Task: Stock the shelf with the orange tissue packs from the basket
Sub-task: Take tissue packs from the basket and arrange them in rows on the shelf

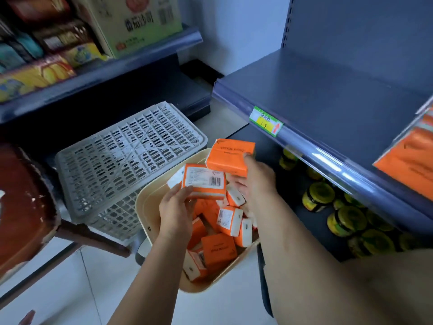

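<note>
Presently, above the cream plastic basket (143,207): our left hand (174,209) grips one orange tissue pack (203,181), right hand (259,177) another orange pack (230,158), likely bound for the blue metal shelf (328,90) beside it; more inside.

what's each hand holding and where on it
The left hand pinches the barcode-side-up tissue pack by its near edge; the right hand grips a second tissue pack by its right end, both over the basket.
</note>
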Demonstrator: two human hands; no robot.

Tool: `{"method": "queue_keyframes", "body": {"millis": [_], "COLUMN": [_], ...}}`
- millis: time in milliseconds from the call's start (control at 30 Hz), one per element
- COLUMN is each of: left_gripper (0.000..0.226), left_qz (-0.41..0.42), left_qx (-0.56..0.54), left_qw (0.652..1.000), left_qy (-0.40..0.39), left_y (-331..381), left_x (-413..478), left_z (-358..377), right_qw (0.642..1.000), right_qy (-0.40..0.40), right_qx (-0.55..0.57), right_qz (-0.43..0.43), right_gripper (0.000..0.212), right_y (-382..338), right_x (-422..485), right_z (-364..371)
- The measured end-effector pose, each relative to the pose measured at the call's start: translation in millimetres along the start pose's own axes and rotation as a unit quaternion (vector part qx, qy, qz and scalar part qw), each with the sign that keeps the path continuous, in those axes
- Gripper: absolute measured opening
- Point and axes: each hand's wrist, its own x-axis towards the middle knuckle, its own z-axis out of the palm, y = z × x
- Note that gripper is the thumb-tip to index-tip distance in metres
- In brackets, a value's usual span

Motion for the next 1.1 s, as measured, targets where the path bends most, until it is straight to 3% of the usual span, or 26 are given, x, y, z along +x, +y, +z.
{"method": "queue_keyframes", "body": {"millis": [133,233,400,633,700,833,933,1100], "left_gripper": [0.019,0.015,0.032,0.019,0.013,0.04,0.061,0.064], "left_qz": [-0.011,0.018,0.068,0.105,0.15,0.215,0.177,0.132], "left_qx": [-0.033,0.027,0.026,-0.048,-0.012,0.035,-0.017,-0.017], "left_qw": [0.999,0.996,0.989,0.969,0.967,0.953,0.952,0.93], "left_qy": [-0.026,-0.081,-0.133,-0.219,-0.205,-0.209,-0.248,-0.343], "left_y": [18,30,45,52,48,42,36,18], "left_x": [-24,-50,-88,-129,-138,-163,-186,-230], "left_z": [11,20,41,79,90,118,143,190], "right_qw": [1.0,0.999,0.996,0.986,0.982,0.972,0.958,0.938], "right_qy": [-0.004,-0.011,0.019,0.042,0.035,0.004,-0.042,0.047], "right_qx": [-0.001,0.002,0.031,0.095,0.11,0.121,0.073,-0.011], "right_qz": [-0.024,-0.046,-0.078,-0.132,-0.147,-0.2,-0.274,-0.342], "right_gripper": [0.026,0.027,0.031,0.024,0.018,0.022,0.01,0.006], "right_y": [-29,-51,-87,-116,-120,-131,-144,-157], "right_x": [-33,-59,-105,-156,-168,-193,-215,-247], "right_z": [-13,-22,-51,-102,-114,-144,-182,-270]}}
